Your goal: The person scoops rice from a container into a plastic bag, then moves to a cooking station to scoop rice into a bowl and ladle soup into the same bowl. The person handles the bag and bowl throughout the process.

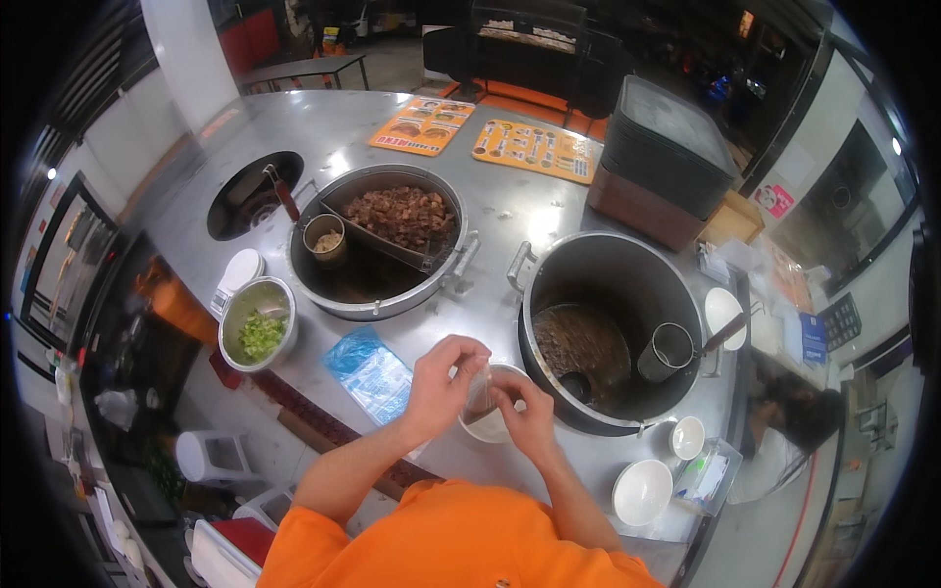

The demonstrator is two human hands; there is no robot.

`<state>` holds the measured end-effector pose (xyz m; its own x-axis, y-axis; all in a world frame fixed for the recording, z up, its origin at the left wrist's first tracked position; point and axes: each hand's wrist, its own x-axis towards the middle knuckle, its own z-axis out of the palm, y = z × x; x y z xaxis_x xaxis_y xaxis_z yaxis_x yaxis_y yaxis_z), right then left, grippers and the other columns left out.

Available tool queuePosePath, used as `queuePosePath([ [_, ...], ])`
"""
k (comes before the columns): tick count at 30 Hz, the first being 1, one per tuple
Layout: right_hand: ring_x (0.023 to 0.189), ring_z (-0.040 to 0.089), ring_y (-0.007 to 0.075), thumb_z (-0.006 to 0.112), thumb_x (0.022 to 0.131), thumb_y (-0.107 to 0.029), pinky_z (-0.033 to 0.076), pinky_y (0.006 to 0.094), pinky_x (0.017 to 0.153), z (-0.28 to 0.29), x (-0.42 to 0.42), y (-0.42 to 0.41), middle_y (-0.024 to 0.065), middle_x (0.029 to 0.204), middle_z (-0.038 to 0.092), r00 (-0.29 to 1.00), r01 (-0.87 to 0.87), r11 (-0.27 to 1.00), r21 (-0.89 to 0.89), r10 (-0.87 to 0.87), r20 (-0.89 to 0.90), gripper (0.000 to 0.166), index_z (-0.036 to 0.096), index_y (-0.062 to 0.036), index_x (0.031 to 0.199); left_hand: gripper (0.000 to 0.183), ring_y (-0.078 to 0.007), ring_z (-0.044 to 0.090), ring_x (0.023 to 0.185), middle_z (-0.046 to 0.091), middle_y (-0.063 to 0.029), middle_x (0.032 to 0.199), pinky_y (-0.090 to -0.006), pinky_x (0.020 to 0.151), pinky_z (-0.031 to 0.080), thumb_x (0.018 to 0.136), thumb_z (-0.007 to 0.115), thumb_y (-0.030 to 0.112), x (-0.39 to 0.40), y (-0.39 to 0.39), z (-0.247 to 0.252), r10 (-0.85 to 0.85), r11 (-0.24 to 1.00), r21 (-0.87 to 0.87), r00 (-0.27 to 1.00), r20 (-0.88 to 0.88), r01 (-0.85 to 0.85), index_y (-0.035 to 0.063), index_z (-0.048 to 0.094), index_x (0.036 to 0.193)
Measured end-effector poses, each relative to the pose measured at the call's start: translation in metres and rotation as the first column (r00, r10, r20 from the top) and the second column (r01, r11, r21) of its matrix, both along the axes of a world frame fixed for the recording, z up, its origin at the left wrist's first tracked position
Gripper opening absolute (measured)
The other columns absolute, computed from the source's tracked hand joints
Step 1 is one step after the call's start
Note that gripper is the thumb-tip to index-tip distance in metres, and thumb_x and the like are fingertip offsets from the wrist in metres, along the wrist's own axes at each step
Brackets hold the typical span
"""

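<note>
Both my hands meet above a white bowl (491, 428) at the counter's near edge. My left hand (446, 378) and my right hand (523, 411) pinch a small clear plastic bag (481, 393) between fingertips; its contents are hard to make out. A blue and clear pack of plastic bags (370, 375) lies left of my left hand. Beyond it stands a wide metal pot (375, 307) with a divider, chopped meat (401, 213) and a strainer (324, 239). To the right, a deep pot (610, 257) holds brown broth and another strainer (667, 351).
A metal bowl of chopped greens (261, 334) stands at the left. Two menus (423, 126) and stacked dark containers (673, 140) lie farther back. White bowls (642, 492) and a clear box (709, 478) sit at the right edge. A person (783, 434) is beyond the counter's right side.
</note>
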<state>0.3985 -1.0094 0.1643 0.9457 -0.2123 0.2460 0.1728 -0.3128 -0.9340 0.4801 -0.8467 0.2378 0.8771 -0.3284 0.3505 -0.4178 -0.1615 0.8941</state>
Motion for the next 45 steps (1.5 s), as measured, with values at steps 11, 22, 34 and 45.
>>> queuePosePath([
  [11,0.095,0.073,0.0188,0.062,0.097,0.006,0.059,0.0302,0.082,0.003,0.016,-0.004,0.0123,0.122,0.072,0.997,0.056,0.998,0.000,-0.056,0.051,0.028,0.071,0.0004,0.123,0.016,-0.0156,0.069,0.085,0.071,-0.0087,0.096,-0.0309,0.079,0.054,0.099,0.071,0.011,0.054,0.018,-0.018,0.183,0.982,0.056,0.983,-0.024,-0.181,-0.0022,0.069,0.108],
  [22,0.094,0.074,0.0169,0.060,0.100,0.001,0.058,0.0291,0.083,-0.027,-0.017,-0.010,0.0109,0.108,0.075,0.983,-0.025,0.995,0.099,0.042,-0.180,0.020,0.073,0.0015,0.115,0.015,-0.0231,0.069,0.082,0.072,-0.0149,0.097,-0.0353,0.078,0.054,0.096,0.071,0.013,0.090,0.033,-0.113,0.313,0.933,0.213,0.946,-0.090,-0.289,-0.0004,0.072,0.104],
  [34,0.091,0.074,0.0187,0.063,0.098,-0.002,0.057,0.0298,0.075,-0.040,-0.037,0.005,0.0095,0.108,0.076,0.947,-0.042,0.994,0.106,0.073,-0.313,0.018,0.075,-0.0024,0.111,0.025,-0.0264,0.071,0.099,0.069,-0.0149,0.113,-0.0388,0.085,0.059,0.094,0.070,0.006,0.063,0.089,-0.170,0.216,0.935,0.317,0.963,-0.161,-0.157,0.0030,0.072,0.119],
  [45,0.087,0.074,0.0209,0.066,0.096,-0.003,0.058,0.0317,0.074,-0.008,-0.036,0.011,0.0127,0.103,0.076,0.980,-0.113,0.994,-0.004,0.111,-0.167,0.018,0.076,-0.0034,0.111,0.040,-0.0384,0.052,0.123,0.062,-0.0132,0.127,-0.0485,0.108,0.042,0.086,0.079,0.017,-0.002,0.121,-0.160,0.014,0.857,0.515,1.000,0.015,-0.020,0.0106,0.069,0.123],
])
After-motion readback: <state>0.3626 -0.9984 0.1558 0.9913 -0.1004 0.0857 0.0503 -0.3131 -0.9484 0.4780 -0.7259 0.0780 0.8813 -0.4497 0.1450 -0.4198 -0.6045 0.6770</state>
